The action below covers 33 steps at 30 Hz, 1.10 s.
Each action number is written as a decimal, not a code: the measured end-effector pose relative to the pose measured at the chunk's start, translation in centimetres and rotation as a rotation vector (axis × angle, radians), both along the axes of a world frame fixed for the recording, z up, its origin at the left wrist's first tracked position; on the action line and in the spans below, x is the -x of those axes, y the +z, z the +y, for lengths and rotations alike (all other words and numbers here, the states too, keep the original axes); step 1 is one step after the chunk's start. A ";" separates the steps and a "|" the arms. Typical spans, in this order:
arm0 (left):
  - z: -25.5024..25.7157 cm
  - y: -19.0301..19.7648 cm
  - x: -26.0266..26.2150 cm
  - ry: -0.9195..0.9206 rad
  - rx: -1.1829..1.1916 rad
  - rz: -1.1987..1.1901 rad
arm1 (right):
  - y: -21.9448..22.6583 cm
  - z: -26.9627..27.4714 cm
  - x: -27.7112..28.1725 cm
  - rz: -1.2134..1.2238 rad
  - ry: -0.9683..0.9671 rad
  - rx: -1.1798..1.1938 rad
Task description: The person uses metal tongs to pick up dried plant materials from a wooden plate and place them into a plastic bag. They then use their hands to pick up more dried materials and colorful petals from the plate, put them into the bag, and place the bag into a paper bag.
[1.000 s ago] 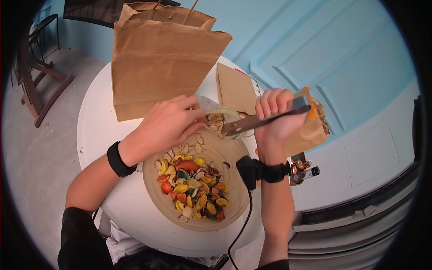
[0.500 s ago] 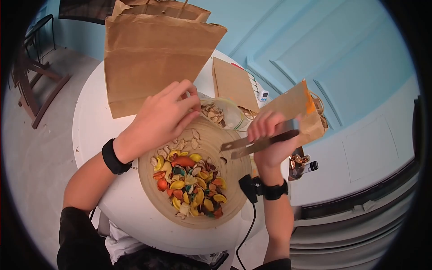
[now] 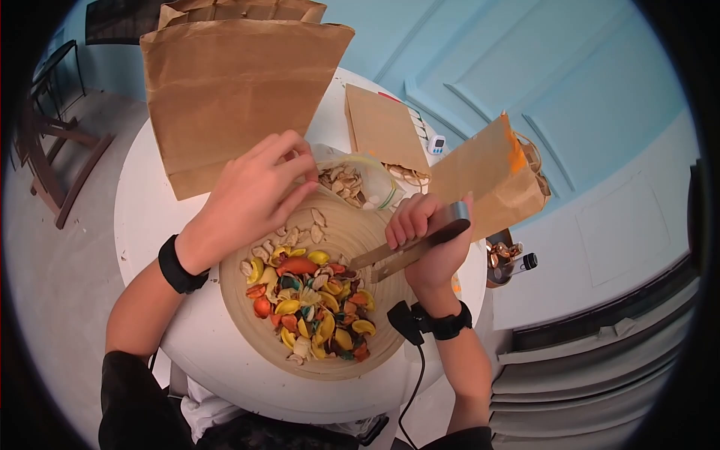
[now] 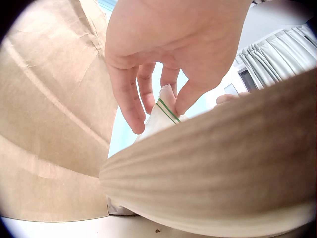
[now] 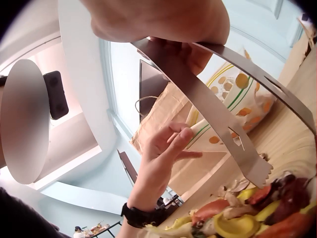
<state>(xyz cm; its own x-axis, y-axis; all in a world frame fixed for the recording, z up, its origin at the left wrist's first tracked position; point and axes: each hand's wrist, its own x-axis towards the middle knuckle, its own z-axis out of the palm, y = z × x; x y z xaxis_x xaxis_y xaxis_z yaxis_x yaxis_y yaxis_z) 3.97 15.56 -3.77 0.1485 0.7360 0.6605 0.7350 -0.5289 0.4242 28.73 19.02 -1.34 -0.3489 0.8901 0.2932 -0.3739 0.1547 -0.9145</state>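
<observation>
Just at the far edge of the bowl (image 3: pixel 259 337), the left hand (image 3: pixel 259 178) pinched a plastic bag (image 3: pixel 380 178), while the right hand (image 3: pixel 439 264) gripped parted metal tongs (image 3: pixel 405 259) near potpourri (image 3: pixel 325 327).

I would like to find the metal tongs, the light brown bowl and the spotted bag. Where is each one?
Metal tongs (image 5: pixel 205 105): right wrist view, middle of one arm.
Light brown bowl (image 3: pixel 259 337): head view, bare inner wall, lower left.
Spotted bag (image 5: pixel 242 111): right wrist view, side with orange spots.
</observation>
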 end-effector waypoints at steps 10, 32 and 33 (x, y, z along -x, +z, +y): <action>0.0 -0.2 -0.1 -0.003 -0.003 0.011 | 0.0 -0.8 -1.1 -0.302 0.030 -0.108; 0.3 -0.3 -0.6 -0.005 -0.017 0.028 | 0.0 -1.9 -3.4 -0.149 0.137 -0.032; 0.3 -0.3 -0.6 -0.006 -0.017 0.030 | -0.3 -2.3 -3.2 -0.160 0.156 -0.012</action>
<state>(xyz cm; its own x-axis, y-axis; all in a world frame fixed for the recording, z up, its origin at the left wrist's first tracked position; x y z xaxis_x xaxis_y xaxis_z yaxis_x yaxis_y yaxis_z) 4.54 15.90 -4.08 0.1725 0.7236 0.6683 0.7443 -0.5401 0.3927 31.97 16.75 -1.68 -0.5248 0.8186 0.2333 -0.2445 0.1176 -0.9625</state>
